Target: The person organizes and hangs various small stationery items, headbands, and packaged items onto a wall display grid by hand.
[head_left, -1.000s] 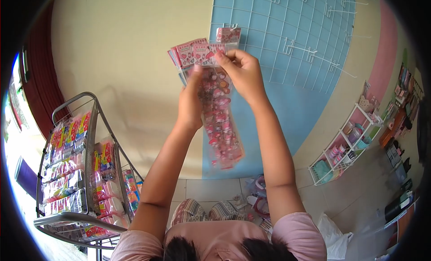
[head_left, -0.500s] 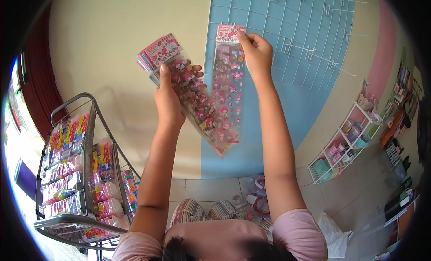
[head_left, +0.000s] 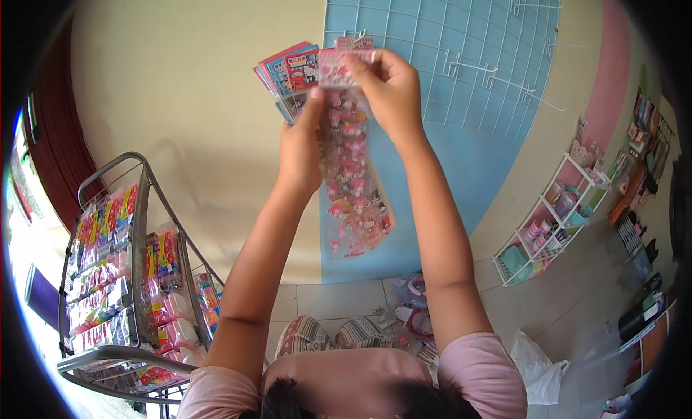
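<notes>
My left hand (head_left: 301, 152) is closed round a fanned stack of sticker sheets (head_left: 299, 71) in clear packets, with red, blue and pink header cards. Between the thumb and fingers of my right hand (head_left: 395, 95) is the header of one pink sticker sheet (head_left: 333, 73). Its clear lower part overlaps the stack and hangs down, a little blurred. Just behind, a pink header card (head_left: 352, 42) shows on a hook at the left edge of the white wire grid (head_left: 425, 91). My right hand covers most of whatever hangs under that card.
Several bare hooks (head_left: 490, 77) stick out from the grid at the right. A wheeled metal rack (head_left: 137, 275) full of bright packets stands at lower left. At right are a white shelf (head_left: 551, 221) and a white plastic bag (head_left: 540, 372) on the tiled floor.
My right hand has left the sheet on the hook and now grips a pink sheet at the stack. The left hand has moved right, bringing the stack closer to the grid.
</notes>
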A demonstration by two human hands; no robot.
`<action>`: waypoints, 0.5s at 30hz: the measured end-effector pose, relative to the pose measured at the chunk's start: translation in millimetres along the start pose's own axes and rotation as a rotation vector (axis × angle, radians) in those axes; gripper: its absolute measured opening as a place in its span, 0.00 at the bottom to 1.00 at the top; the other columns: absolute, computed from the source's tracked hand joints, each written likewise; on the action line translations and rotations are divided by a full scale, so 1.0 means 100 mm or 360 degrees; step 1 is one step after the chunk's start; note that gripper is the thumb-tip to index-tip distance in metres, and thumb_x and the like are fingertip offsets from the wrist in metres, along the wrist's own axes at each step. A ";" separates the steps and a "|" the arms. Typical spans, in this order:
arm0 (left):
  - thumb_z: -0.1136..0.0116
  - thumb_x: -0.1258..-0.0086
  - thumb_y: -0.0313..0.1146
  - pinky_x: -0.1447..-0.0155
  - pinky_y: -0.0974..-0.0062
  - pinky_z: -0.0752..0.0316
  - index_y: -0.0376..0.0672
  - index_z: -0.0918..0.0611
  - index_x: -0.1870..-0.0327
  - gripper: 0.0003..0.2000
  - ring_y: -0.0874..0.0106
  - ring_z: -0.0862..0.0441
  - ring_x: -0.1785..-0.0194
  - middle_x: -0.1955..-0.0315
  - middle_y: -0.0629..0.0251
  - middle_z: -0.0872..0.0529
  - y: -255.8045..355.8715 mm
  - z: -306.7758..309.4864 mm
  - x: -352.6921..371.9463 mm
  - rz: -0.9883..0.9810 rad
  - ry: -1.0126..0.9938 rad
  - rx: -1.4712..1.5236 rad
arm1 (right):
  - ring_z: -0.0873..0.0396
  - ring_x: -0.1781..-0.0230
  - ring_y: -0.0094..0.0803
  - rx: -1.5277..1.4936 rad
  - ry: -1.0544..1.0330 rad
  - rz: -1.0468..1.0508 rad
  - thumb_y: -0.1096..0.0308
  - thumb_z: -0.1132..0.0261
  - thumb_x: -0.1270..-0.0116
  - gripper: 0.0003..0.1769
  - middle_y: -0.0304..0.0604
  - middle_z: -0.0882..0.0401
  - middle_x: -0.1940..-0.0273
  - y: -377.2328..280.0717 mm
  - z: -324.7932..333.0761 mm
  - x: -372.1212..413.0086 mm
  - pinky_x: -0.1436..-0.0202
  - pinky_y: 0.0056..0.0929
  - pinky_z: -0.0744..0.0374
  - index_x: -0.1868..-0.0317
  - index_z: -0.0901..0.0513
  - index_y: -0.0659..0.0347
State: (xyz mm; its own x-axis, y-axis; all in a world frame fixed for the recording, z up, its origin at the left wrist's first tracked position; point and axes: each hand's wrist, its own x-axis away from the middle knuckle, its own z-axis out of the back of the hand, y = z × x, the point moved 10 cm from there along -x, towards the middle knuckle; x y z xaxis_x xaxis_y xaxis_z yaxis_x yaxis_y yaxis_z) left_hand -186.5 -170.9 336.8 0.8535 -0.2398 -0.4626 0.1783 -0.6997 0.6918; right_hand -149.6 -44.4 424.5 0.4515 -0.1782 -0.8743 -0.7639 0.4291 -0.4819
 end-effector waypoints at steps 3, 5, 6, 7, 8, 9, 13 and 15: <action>0.48 0.29 0.50 0.59 0.76 0.23 0.40 0.23 0.51 0.20 0.76 0.19 0.63 0.65 0.66 0.18 0.03 0.14 -0.06 -0.0113 0.0106 -0.0089 | 0.34 0.81 0.15 -0.0036 0.0251 0.0036 0.57 0.34 0.35 0.17 0.30 0.28 0.80 -0.09 0.21 -0.12 0.78 0.17 0.36 0.70 0.21 0.64; 0.50 0.28 0.50 0.60 0.76 0.22 0.40 0.22 0.51 0.21 0.75 0.19 0.63 0.65 0.65 0.18 0.07 0.24 -0.10 -0.0185 0.0114 -0.0128 | 0.35 0.83 0.15 0.0026 0.0273 0.0002 0.55 0.34 0.35 0.18 0.30 0.30 0.82 -0.07 0.27 -0.22 0.78 0.18 0.37 0.70 0.21 0.64; 0.50 0.28 0.50 0.60 0.75 0.22 0.39 0.22 0.52 0.21 0.75 0.19 0.63 0.66 0.65 0.18 0.11 0.25 -0.09 -0.0221 0.0100 -0.0128 | 0.35 0.83 0.15 0.0036 0.0266 0.0006 0.55 0.34 0.35 0.18 0.30 0.30 0.82 0.00 0.28 -0.29 0.78 0.18 0.37 0.70 0.21 0.64; 0.51 0.27 0.50 0.60 0.74 0.21 0.39 0.22 0.52 0.21 0.74 0.18 0.63 0.66 0.64 0.18 0.15 0.27 -0.09 -0.0257 0.0086 -0.0127 | 0.36 0.83 0.15 0.0047 0.0258 0.0010 0.55 0.34 0.35 0.18 0.30 0.30 0.82 0.05 0.28 -0.35 0.78 0.18 0.37 0.71 0.21 0.64; 0.51 0.27 0.50 0.59 0.71 0.21 0.38 0.22 0.51 0.21 0.72 0.18 0.63 0.65 0.62 0.18 0.20 0.27 -0.07 -0.0259 0.0080 -0.0083 | 0.36 0.83 0.15 0.0057 0.0248 0.0014 0.56 0.34 0.35 0.18 0.30 0.30 0.82 0.10 0.28 -0.39 0.78 0.18 0.37 0.71 0.21 0.63; 0.51 0.27 0.49 0.58 0.68 0.20 0.37 0.22 0.50 0.21 0.70 0.18 0.62 0.65 0.60 0.18 0.27 0.26 -0.04 -0.0264 0.0076 -0.0037 | 0.36 0.83 0.15 0.0028 0.0215 -0.0066 0.56 0.34 0.36 0.18 0.29 0.30 0.82 0.14 0.26 -0.40 0.78 0.18 0.37 0.72 0.21 0.63; 0.51 0.27 0.48 0.63 0.68 0.18 0.35 0.23 0.52 0.21 0.68 0.16 0.66 0.67 0.58 0.18 0.52 0.36 -0.06 -0.0449 0.0112 -0.0014 | 0.34 0.82 0.19 0.0037 0.0144 -0.0295 0.55 0.33 0.37 0.20 0.33 0.29 0.82 0.38 0.21 -0.44 0.74 0.22 0.30 0.75 0.22 0.66; 0.50 0.27 0.46 0.63 0.65 0.18 0.34 0.22 0.54 0.20 0.66 0.17 0.66 0.68 0.58 0.18 0.59 0.45 -0.17 -0.0523 0.0101 -0.0038 | 0.31 0.80 0.24 0.0234 0.0224 -0.0175 0.53 0.33 0.39 0.23 0.37 0.29 0.83 0.57 0.25 -0.51 0.70 0.27 0.26 0.77 0.23 0.67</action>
State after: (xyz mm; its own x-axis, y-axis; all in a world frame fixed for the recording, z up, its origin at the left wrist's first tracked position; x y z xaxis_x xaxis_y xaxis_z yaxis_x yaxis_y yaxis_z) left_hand -212.7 -238.7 360.4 0.7771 0.0390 -0.6282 0.4597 -0.7168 0.5243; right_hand -205.2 11.1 443.2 0.4519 -0.3485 -0.8212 -0.6336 0.5227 -0.5704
